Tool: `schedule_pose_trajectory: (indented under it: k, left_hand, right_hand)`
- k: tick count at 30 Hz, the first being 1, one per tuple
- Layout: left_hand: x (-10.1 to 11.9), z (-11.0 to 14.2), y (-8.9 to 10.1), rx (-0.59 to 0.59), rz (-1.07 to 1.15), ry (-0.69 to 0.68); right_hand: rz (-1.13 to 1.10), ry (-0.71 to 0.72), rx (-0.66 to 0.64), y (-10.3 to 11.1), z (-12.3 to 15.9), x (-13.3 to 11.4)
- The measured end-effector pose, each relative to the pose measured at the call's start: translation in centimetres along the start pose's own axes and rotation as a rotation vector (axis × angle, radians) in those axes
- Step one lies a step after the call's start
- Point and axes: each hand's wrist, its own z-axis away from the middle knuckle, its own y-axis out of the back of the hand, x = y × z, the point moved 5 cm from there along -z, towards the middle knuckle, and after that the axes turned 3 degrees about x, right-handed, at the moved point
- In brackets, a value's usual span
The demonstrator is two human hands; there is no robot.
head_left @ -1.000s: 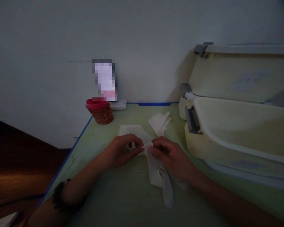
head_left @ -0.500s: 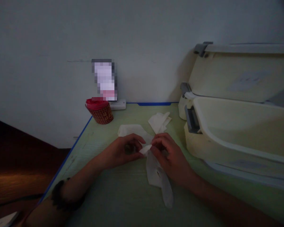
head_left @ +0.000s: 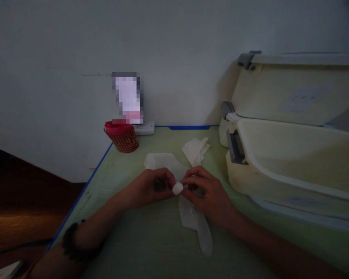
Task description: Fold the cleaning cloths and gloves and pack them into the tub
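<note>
Between my two hands is a small white piece of tissue (head_left: 177, 188), pinched from both sides by the fingertips. My left hand (head_left: 151, 186) is closed on its left edge, and my right hand (head_left: 212, 193) grips the right edge with thumb and fingers. Behind the hands a thin white tissue sheet (head_left: 159, 159) lies flat on the table, partly hidden by them. Another tissue strip (head_left: 191, 215) stretches toward me under my right hand. A folded tissue (head_left: 195, 150) rests farther back.
On the right stands a large cream storage box (head_left: 258, 186) with its lid (head_left: 279, 93) raised. A red-lined small bucket (head_left: 123, 137) and a phone (head_left: 128, 97) on a white stand (head_left: 145, 128) are at the back left. The green table (head_left: 124, 232) has a blue edge.
The fingers have shifted on the small tissue piece, which now looks more compact and rounded. My right hand has come slightly lower and toward the left. The other things stay put.
</note>
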Motion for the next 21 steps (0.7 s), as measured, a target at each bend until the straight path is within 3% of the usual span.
schedule_pose_trajectory:
  k: [9,17,21]
  left_hand:
    - [0.3,-0.1,0.3,0.073,-0.067,-0.045]
    - [1.3,0.5,0.1,-0.012,-0.098,-0.073]
    - [1.4,0.5,0.2,0.004,-0.135,-0.069]
  right_hand:
    - [0.0,0.024,0.031,0.2,0.1,-0.3]
    - [0.027,0.028,0.051,0.1,0.1,-0.3]
    - [0.063,0.015,0.009,0.0,0.1,0.0]
